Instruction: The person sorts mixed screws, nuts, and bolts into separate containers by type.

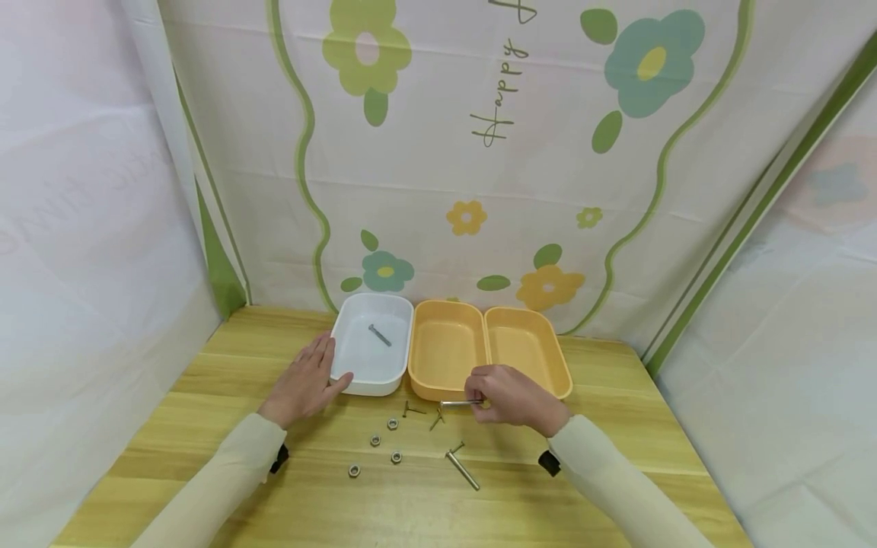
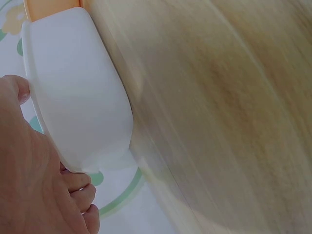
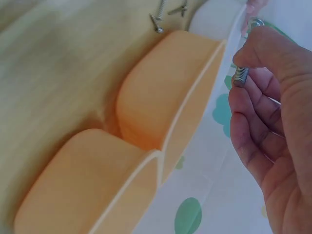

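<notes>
My left hand (image 1: 301,387) rests against the left side of the white tray (image 1: 356,386), its thumb at the front rim. One screw (image 1: 380,335) lies inside that tray. With thumb and fingers my right hand (image 1: 515,399) pinches a metal bolt (image 1: 457,403), held just in front of the middle orange tray (image 1: 432,392). In the right wrist view the threaded end of the bolt (image 3: 241,77) sticks out below the thumb. Small screws (image 1: 406,409) lie on the table by the trays, and another long bolt (image 1: 463,470) lies nearer the front beside a small screw (image 1: 457,447).
A second orange tray (image 1: 563,373) stands at the right end of the row. Several hex nuts (image 1: 393,424) are scattered on the wooden table (image 1: 288,495) between the arms. A flowered cloth (image 1: 425,167) hangs close behind the trays, with more cloth at both sides.
</notes>
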Motion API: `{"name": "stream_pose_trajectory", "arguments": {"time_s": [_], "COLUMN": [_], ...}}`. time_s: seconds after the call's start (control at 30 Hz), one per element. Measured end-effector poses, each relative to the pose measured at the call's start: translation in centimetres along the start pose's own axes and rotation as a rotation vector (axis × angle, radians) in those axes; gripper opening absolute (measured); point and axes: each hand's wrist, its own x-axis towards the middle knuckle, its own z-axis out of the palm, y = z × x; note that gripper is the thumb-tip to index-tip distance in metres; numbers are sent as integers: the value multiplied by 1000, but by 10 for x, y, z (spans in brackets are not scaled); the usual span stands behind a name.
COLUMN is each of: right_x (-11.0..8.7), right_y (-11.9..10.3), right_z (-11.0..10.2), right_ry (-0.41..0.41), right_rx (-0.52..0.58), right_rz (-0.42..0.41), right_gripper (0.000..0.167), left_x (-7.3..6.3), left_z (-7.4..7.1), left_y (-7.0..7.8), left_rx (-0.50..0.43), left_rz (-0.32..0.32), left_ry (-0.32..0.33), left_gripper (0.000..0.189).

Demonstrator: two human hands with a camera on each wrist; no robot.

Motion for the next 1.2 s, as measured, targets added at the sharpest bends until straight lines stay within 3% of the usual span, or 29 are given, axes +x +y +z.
{"name": "stream_pose_trajectory", "arguments": {"time_s": [0.33,0.67,1.2], "right_x": [37,77,133], "right_y": [2,-2,-10], "right_z": [-1,12,32], "right_ry": [-8,-19,-48], "right_rx": [-6,-13,-68], "right_rz": [77,84,173], "right_gripper": [11,3,10], "left_x": [0,0,-1], "left_z": [0,1,1], "left_y": [-1,-1,0], "left_rx": [-2,-4,8], "left_rz": [-9,-1,2], "left_ry": [1,-5,14], "left_gripper": [86,88,85]}}
